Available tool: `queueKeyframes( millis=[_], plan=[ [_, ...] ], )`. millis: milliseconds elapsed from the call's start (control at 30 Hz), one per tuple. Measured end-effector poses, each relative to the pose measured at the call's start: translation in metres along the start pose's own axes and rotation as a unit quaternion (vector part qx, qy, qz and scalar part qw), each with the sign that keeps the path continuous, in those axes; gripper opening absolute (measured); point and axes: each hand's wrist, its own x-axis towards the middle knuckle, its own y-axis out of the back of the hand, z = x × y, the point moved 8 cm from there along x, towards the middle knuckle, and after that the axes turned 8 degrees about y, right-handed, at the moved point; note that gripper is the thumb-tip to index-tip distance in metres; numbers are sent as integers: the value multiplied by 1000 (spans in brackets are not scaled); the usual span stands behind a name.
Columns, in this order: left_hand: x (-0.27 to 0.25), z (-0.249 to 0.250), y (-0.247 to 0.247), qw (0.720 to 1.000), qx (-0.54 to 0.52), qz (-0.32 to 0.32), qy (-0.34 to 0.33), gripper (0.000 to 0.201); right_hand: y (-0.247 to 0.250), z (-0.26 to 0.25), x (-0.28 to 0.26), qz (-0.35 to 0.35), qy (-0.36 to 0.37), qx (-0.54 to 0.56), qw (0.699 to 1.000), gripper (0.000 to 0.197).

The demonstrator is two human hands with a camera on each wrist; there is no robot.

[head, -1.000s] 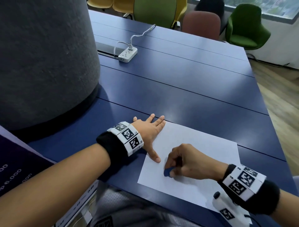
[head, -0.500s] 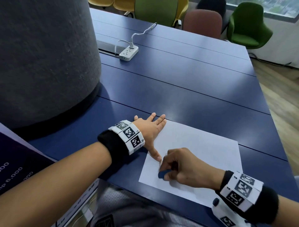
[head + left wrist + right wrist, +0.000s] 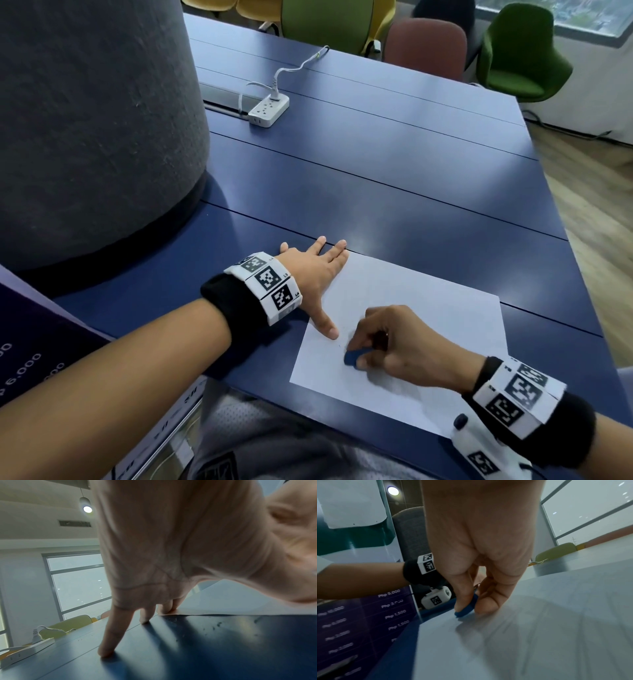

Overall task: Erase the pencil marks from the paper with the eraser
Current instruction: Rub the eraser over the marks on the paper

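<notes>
A dark blue bench (image 3: 394, 192) made of long slats fills my view, with green, yellow and rust-coloured chairs along its far edge and a window behind them. A wide grey pillar (image 3: 89, 120) rises on the left, and a white power strip (image 3: 269, 109) with its cable plugged in lies on the bench near the far side. On the near part of the bench lies the paper (image 3: 421, 308), a white sheet turned a little askew. My left hand (image 3: 313, 274) is spread flat at the sheet's left far corner: the fingers are straight, two fingertips rest on the paper's edge and the others on the bare bench, while the thumb reaches onto the sheet toward the other hand. The left wrist view shows those fingers (image 3: 116, 628) planted on the dark surface beside the paper's lifted edge. My right hand (image 3: 400, 342) sits on the near left part of the sheet, its grip closed as a pinch on the eraser (image 3: 351, 358), a small blue piece held between thumb and curled fingers. From the right wrist the eraser (image 3: 465, 609) has its lower end pressed on the paper, near the sheet's left edge. Faint grey pencil marks (image 3: 342, 342) show just beside the eraser, between it and the left thumb.
</notes>
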Motion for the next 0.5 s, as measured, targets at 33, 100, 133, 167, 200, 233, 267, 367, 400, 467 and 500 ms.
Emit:
queueKeyframes(
  millis=[33,100,133,167,200,233,267,367,400,467,500],
  plan=[
    [0,0,0,1000,-1,-1,0,143,-5,-4,-3,-31,5,3,1000,17],
    [1,0,0,1000,0,0,0,143,0,-2,0,-28,-1,-11,1000,18],
    [1,0,0,1000,1,-1,1,143,9,4,3,9,-10,-21,1000,18],
    [1,0,0,1000,0,-2,1,143,16,9,4,47,-21,-23,998,17],
    [1,0,0,1000,-2,-3,1,143,20,11,4,67,-26,-16,997,17],
    [1,0,0,1000,-4,-4,1,143,18,11,1,62,-24,-7,998,17],
    [0,-1,-1,1000,-6,-4,1,143,11,9,-2,34,-14,5,999,18],
    [1,0,-1,1000,-7,-6,0,144,-3,0,-7,-48,-3,7,999,19],
    [1,-1,-1,1000,-6,-6,0,144,2,4,-4,-29,-10,-2,1000,19],
    [2,0,-1,1000,-4,-7,1,144,13,12,0,38,-27,-5,999,17],
    [1,0,-1,1000,-6,-8,1,144,15,13,-2,53,-30,0,998,17]
  ],
)
